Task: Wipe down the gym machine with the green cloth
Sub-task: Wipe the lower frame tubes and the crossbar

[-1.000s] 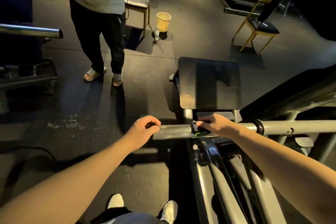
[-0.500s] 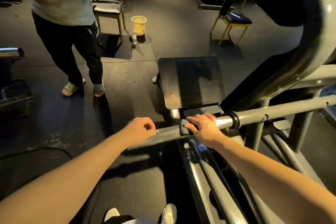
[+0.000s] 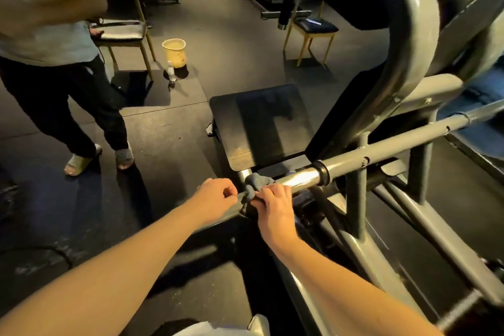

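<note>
A grey gym machine fills the right half, with a shiny horizontal bar (image 3: 300,178) sticking out toward the lower left. The cloth (image 3: 255,183), dark grey-green in this light, is bunched on top of the bar. My right hand (image 3: 274,204) holds the cloth against the bar, fingers curled over it. My left hand (image 3: 215,200) grips the bar's free end just left of the cloth, fingers curled around it. The machine's black footplate (image 3: 261,125) lies beyond the bar.
A person in a light shirt and sandals (image 3: 81,162) stands at the left. A yellow bucket (image 3: 175,52) and a small bottle (image 3: 171,73) sit on the dark floor behind. Chairs stand at the back left (image 3: 122,33) and back centre (image 3: 313,30). The machine's curved arm (image 3: 409,35) rises at the right.
My head has moved closer and turned right, so the machine's arm looms larger. My right hand with the cloth has slid left along the bar toward my left hand.
</note>
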